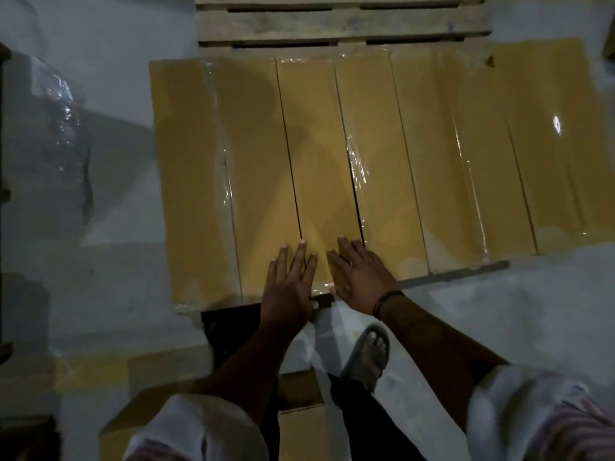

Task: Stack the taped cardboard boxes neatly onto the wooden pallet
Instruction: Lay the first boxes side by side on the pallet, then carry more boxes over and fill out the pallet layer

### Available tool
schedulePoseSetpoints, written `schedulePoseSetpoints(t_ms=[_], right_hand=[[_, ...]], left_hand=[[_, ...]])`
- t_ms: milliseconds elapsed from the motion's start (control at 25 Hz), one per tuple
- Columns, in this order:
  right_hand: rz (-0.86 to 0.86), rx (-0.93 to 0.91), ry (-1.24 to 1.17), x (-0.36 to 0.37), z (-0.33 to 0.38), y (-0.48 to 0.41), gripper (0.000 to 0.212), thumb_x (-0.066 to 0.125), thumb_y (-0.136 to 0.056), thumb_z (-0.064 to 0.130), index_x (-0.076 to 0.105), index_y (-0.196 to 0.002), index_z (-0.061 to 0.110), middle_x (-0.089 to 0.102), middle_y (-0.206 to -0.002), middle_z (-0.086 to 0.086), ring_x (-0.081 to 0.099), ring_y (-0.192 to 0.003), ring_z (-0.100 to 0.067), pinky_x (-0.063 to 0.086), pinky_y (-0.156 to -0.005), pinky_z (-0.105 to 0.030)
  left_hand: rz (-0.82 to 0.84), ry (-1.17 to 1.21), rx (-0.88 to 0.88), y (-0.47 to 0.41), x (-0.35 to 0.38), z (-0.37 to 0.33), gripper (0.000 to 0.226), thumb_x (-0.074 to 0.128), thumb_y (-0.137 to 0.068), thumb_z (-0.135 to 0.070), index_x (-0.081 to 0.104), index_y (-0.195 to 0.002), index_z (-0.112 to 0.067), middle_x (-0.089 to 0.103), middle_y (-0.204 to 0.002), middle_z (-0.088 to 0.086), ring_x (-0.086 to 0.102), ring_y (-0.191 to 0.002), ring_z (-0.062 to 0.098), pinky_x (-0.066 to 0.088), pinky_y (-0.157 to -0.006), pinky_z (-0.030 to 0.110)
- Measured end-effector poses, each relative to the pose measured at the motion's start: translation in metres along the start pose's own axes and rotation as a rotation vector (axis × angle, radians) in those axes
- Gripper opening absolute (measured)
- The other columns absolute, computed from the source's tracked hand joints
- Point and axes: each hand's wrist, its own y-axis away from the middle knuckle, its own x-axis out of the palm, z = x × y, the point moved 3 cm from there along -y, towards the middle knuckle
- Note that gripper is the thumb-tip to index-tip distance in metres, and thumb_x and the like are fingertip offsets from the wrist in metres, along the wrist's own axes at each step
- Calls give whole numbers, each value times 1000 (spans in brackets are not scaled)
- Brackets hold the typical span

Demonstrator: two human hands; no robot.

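L hand (pixel 289 287) + R hand (pixel 358 277) flat, fingers straight, side by side, almost touching, gripping nothing. Both press the near end of centre box (pixel 317 154); L straddles its left seam. Box long axis runs straight away from palms, in the row on pallet (pixel 332 24); bare slats beyond far end. Likely next: push along that axis. Both hands equally near.

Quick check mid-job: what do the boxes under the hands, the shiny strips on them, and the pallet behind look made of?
Boxes: tan cardboard, matte, with flat faces and straight seams.
Strips: probably clear plastic tape or film; glossy, wrinkled, catching glare.
Pallet: bare pale wood, unfinished-looking, slats with dark gaps between.
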Motion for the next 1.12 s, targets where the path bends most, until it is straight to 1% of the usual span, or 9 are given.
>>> schedulePoseSetpoints(t_ms=[80,160,240,320,400,560,760,1000,1120], right_hand=[[3,-41,51,9,-7,8,82,55,-95,49,9,-160,29,-9,-168,-4,-3,-153,-33,12,-122,-53],[19,-88,76,14,-18,14,82,56,-95,48,10,-160,27,-8,-168,-5,-3,-153,-34,10,-122,-53],[28,-109,63,11,-28,26,78,56,-95,46,15,-159,25,-2,-167,-7,0,-153,-34,13,-121,-52],[17,-121,27,-1,-36,52,75,55,-96,45,19,-157,24,3,-167,-8,1,-153,-35,14,-121,-52],[-35,-98,-15,-29,-47,87,72,53,-97,44,20,-158,23,5,-167,-10,3,-153,-35,14,-122,-50],[-151,-22,-99,-105,-59,175,68,50,-98,42,24,-157,22,12,-167,-11,8,-153,-35,15,-122,-47],[-331,30,-230,-192,-61,241,65,52,-98,41,30,-156,21,18,-166,-9,12,-153,-33,19,-121,-48],[-385,105,-252,-242,-76,295,64,52,-98,46,31,-154,24,25,-163,-6,20,-150,-30,24,-118,-46],[-463,187,-232,-258,-93,321,63,53,-97,46,37,-152,22,35,-158,-8,31,-144,-29,31,-113,-45]], left_hand=[[-51,-29,-35,1,3,-3,94,72,-90,-40,17,-164,-21,4,-171,11,11,-155,42,36,-118,52],[-32,-93,-46,0,9,-10,86,63,-97,-25,11,-164,-19,0,-172,10,8,-156,43,45,-110,48],[44,-115,-114,-2,1,-21,81,51,-102,-13,-1,-164,-18,-10,-172,7,3,-157,40,46,-108,46],[75,-105,-144,4,-22,-36,80,55,-100,-10,6,-163,-16,0,-172,10,16,-155,37,46,-107,46],[84,-50,-163,17,-48,-59,78,63,-98,-20,18,-161,-15,16,-169,14,33,-148,36,45,-110,47],[80,-47,-124,64,-111,-147,78,62,-98,-41,22,-162,-20,20,-169,13,26,-152,38,32,-120,48],[-69,126,-167,113,-198,-239,66,47,-103,-45,26,-161,-22,24,-168,11,26,-151,39,26,-122,48],[-34,115,-123,137,-253,-255,75,53,-98,-54,23,-161,-26,23,-168,10,28,-149,38,27,-121,50],[-57,100,-64,126,-284,-263,81,57,-94,-59,25,-160,-27,29,-166,9,33,-147,37,30,-119,51]])
